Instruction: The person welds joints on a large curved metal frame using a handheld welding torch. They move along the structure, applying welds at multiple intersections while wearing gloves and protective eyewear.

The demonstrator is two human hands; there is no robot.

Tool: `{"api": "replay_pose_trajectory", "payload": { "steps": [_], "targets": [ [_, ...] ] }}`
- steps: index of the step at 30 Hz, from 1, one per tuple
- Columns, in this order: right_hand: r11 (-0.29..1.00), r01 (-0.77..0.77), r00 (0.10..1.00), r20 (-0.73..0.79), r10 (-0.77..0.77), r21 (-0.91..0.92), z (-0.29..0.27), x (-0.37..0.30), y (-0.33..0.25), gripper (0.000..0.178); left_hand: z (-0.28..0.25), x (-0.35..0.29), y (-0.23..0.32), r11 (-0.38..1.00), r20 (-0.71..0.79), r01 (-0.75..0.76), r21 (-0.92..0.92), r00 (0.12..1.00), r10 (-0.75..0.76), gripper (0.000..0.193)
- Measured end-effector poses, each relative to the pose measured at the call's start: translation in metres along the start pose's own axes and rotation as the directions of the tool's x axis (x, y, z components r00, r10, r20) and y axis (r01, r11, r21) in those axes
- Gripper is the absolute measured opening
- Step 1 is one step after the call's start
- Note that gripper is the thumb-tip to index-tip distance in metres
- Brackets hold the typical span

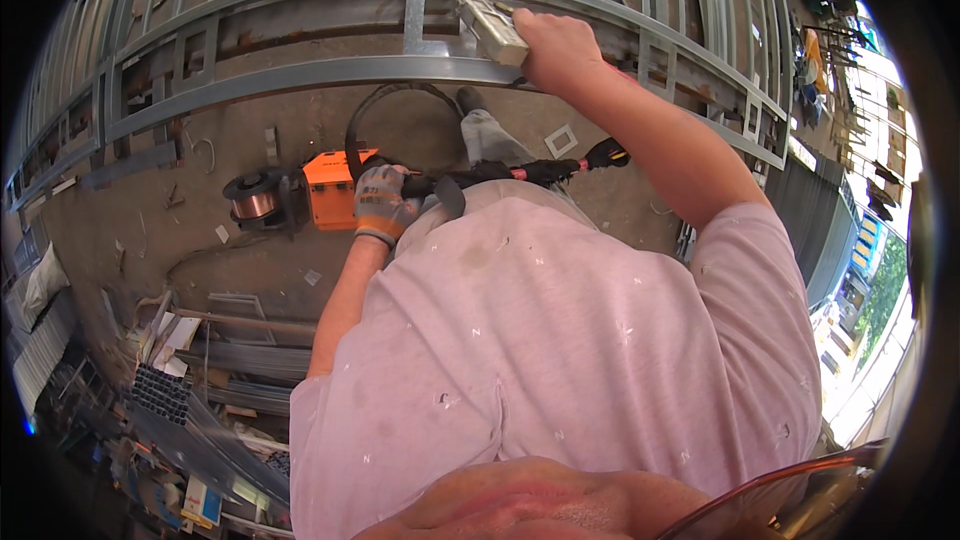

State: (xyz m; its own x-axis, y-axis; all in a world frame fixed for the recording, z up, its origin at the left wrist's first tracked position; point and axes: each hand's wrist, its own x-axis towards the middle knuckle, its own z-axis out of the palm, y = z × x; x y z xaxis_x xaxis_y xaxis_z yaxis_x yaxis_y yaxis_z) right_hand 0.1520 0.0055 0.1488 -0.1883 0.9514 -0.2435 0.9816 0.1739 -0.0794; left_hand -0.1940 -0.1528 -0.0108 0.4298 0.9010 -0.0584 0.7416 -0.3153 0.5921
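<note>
My bare right hand (560,48) is closed round the end of a pale, worn oblong tool (493,28). Its narrow metal tip reaches the far rail of a silver metal frame (340,75), beside a short upright plate; I cannot make out the tool's exact kind. Lower left, near my waist, my left hand (385,198) wears a grey and orange glove, its fingers curled round a thick black cable (357,120). That cable arches up from the glove. A dark bundle with pink bands (545,172) extends right across my front.
Left of my glove stands an orange box-shaped machine (330,190), with a spool of copper-coloured wire (258,202) beside it. A small square metal frame (560,141) lies on the floor. Metal tubes and scrap (240,360) are stacked at lower left.
</note>
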Motion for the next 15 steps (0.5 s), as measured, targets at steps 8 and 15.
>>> {"api": "replay_pose_trajectory", "payload": {
  "steps": [8,15],
  "targets": [
    [0.997,-0.071,0.997,0.02,0.071,0.005,0.008,-0.028,0.029,0.027,0.007,0.021,0.014,0.999,0.048,-0.02,0.043,0.999,0.018,0.036],
    [0.999,-0.038,0.999,0.013,0.037,0.011,0.006,-0.021,0.031,0.02,0.009,0.034,0.022,0.997,0.112,-0.028,0.073,0.993,0.02,0.039]
  ]
}}
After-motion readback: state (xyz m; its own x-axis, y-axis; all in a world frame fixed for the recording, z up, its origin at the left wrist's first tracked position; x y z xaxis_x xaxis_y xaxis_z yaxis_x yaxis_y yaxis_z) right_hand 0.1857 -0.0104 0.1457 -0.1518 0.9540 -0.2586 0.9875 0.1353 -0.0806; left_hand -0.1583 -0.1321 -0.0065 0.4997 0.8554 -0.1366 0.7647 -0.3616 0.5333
